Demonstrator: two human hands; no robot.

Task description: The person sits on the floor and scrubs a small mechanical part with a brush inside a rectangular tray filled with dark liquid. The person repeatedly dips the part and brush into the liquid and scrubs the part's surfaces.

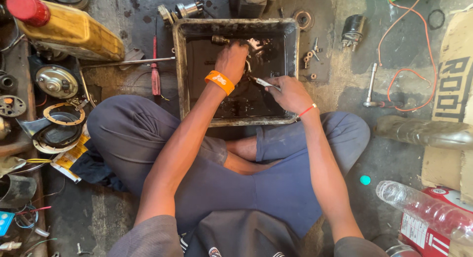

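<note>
You are sitting cross-legged on a stained concrete floor [394, 158], knees spread in dark blue trousers. Nearest you, at your right, a clear plastic bottle [419, 205] is lying on its side, touching a red-and-white carton [423, 227]; a small teal cap [365, 179] is lying just beside your right knee.

Both forearms are reaching forward into a blackened rectangular metal tray [181, 84] sitting just beyond your shins. The tray is holding dark oily liquid and several small metal parts.

Your right hand [291, 93] is hovering over the near right part of the tray, fingers curled, pinching a slim metal tool [262, 82] whose tip is pointing left. A thin red thread is circling that wrist.

Your left hand [231, 60] is reaching further, to the middle of the tray toward its far side, fingers bent down over a small metal part [254, 44]; whether they are closing on it cannot be told. An orange wristband [219, 81] is sitting on that wrist.

Left of the tray, a red-handled screwdriver [155, 72] is lying on the floor, with round engine covers [56, 82] beyond your left knee. Right of the tray, a socket wrench [370, 87] and a looping orange wire [423, 55] are lying well apart from your hands.

Farthest left, a yellow oil jug [74, 33] with a red cap is lying tilted
</note>
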